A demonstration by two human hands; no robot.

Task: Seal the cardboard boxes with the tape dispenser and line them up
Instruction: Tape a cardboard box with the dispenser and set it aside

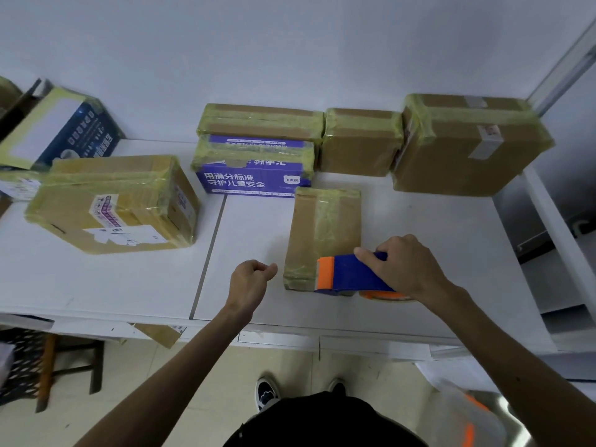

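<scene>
A small taped cardboard box lies on the white table in front of me. My right hand grips the blue and orange tape dispenser, which sits at the box's near end. My left hand hovers just left of that box with fingers curled, holding nothing. Along the wall stand a flat brown box behind a purple printed box, a medium brown box and a large brown box. A big taped box sits at the left.
A blue and white printed box leans at the far left by more parcels. The table's front edge runs close to my body, with a stool and a black crate beneath at the left. A metal frame rises at the right.
</scene>
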